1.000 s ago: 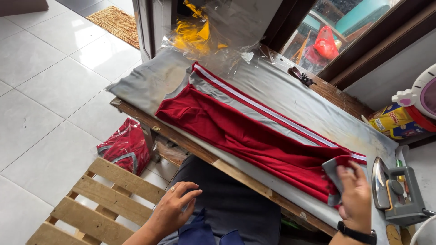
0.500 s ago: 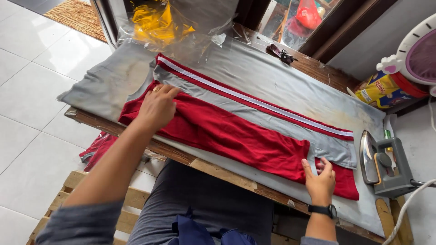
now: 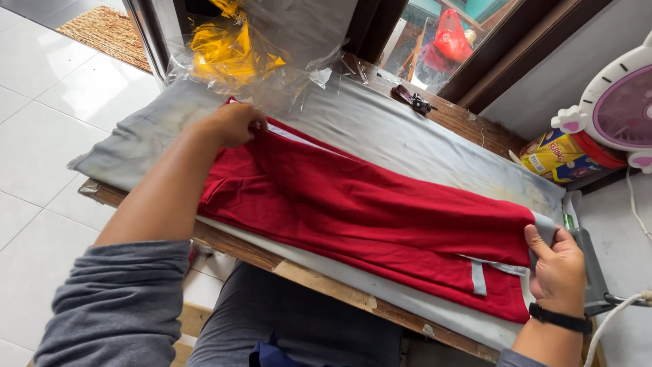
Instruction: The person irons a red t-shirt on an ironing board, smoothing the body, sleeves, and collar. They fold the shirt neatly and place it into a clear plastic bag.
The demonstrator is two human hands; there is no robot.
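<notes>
Fabric here is a soft red knit garment with grey and white side stripes (image 3: 380, 217), folded lengthwise along the grey padded cloth cover (image 3: 407, 143) of the wooden ironing table (image 3: 326, 278). Looks light and floppy, so I'd say it needs holding at both ends or it'll sag. Left hand (image 3: 234, 124) is curled, gripping the end near the table's far-left corner; right hand (image 3: 558, 268) pinches the grey-trimmed end at the right edge. Crinkly clear plastic bag with yellow inside (image 3: 234, 54) sits at the far edge, slippery-looking stuff.
</notes>
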